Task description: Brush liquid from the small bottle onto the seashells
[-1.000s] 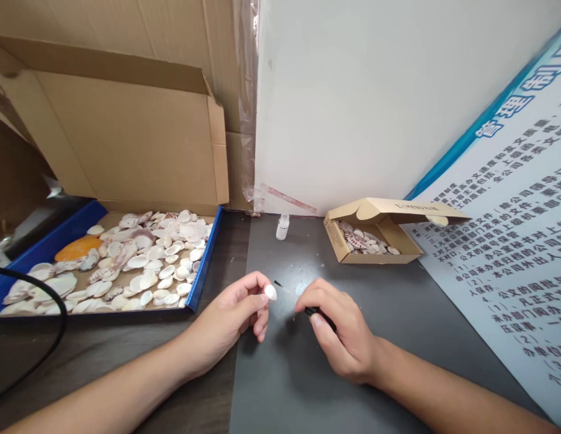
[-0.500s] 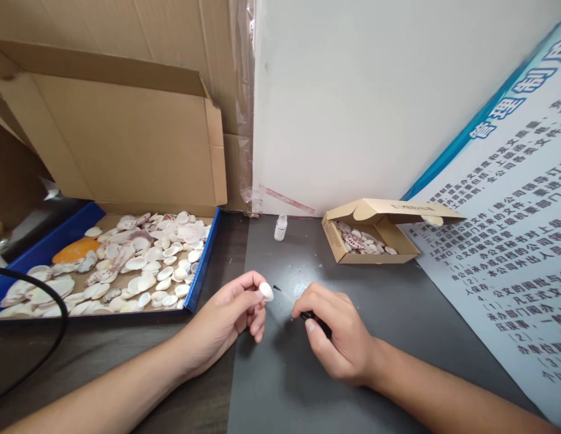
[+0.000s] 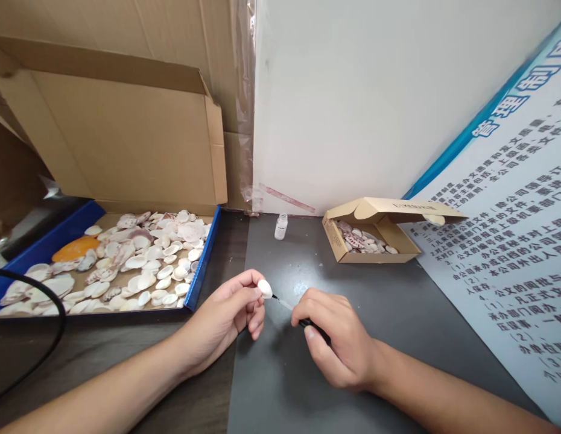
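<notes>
My left hand [image 3: 233, 310] pinches a small white seashell [image 3: 265, 289] between thumb and index finger. In my right hand [image 3: 335, 337] is a thin brush [image 3: 285, 304] with a black handle, its clear stem pointing left. The dark brush tip meets the shell's lower right edge, or lies just beside it; I cannot tell which. Behind the hands a small clear bottle [image 3: 281, 227] with white contents stands upright and uncapped on the dark grey mat [image 3: 262, 398].
On the left, an open blue-edged cardboard box [image 3: 203, 259] holds many shells and an orange one [image 3: 75, 248]. A small open carton [image 3: 375, 257] with shells sits back right. A black cable [image 3: 58, 313] curves at left; a printed poster [image 3: 502, 241] borders the right.
The shell has turned slightly in my left fingers, showing more of its broad face. The brush tip has come up against or beside its edge. The bottle and boxes have stayed in place.
</notes>
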Motion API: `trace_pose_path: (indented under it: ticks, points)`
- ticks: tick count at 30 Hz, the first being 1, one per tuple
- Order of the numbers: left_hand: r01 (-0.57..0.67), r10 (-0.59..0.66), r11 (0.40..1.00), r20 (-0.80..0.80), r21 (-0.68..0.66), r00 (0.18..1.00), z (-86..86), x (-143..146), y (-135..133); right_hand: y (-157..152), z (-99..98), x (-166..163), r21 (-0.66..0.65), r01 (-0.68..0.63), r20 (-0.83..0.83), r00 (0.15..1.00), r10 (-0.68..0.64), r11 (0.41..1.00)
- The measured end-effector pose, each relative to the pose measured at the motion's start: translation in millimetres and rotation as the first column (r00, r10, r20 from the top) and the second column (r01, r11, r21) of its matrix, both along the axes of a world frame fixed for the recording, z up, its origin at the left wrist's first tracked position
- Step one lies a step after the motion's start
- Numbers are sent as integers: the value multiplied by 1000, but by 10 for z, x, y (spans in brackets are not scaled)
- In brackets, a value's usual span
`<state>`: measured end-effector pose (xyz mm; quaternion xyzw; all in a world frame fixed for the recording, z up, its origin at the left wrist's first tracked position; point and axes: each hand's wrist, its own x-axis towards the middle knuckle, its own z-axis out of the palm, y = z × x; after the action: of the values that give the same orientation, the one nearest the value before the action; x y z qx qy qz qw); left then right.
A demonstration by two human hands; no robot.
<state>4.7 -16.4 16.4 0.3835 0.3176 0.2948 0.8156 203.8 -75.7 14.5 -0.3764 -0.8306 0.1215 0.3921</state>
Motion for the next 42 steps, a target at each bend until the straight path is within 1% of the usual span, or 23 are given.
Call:
trace_pose_path:
  ticks: [4,8,10,12,16,23,25,29,31,34,36,42]
  points:
    - [-4,4,1000,-1,-5,1000,3,0,2,-5,1,0,24,-46,-6,999,47,999]
    - [-9,9,1000,-5,-16,1000,20,12,-1,-4,1,2,6,-3,9,1000,3,1000]
    - [-13,12,1000,-10,-16,1000,29,13,-5,-3,1,3,25,-20,-4,1000,21,999]
    - [-12,12,1000,-16,-12,1000,32,10,-8,-1,0,3,12,-41,9,999,41,999]
    - [3,-3,1000,-26,2,1000,21,3,-4,4,-1,2,-39,18,37,999,-17,999]
    - [6,-6,1000,-32,15,999,18,5,4,2,-1,7,-36,76,54,996,-74,996]
    - [11,-11,1000,-34,15,999,18,1,1,0,1,12,-21,89,38,995,-88,996]
    - [7,-6,1000,-30,19,1000,14,-1,-3,-1,-4,16,67,-7,-38,999,9,998]
    - [2,-2,1000,-32,17,999,16,3,-3,6,-18,12,33,-21,11,1000,20,999]
    - [1,0,1000,-42,17,999,23,11,-1,23,-40,8,-71,79,93,993,-72,994]
    - [1,0,1000,-44,16,999,24,14,0,27,-44,8,-84,111,84,991,-104,990]
    - [1,-1,1000,-38,17,999,7,3,-5,2,-15,7,-11,6,-14,1000,-6,1000]
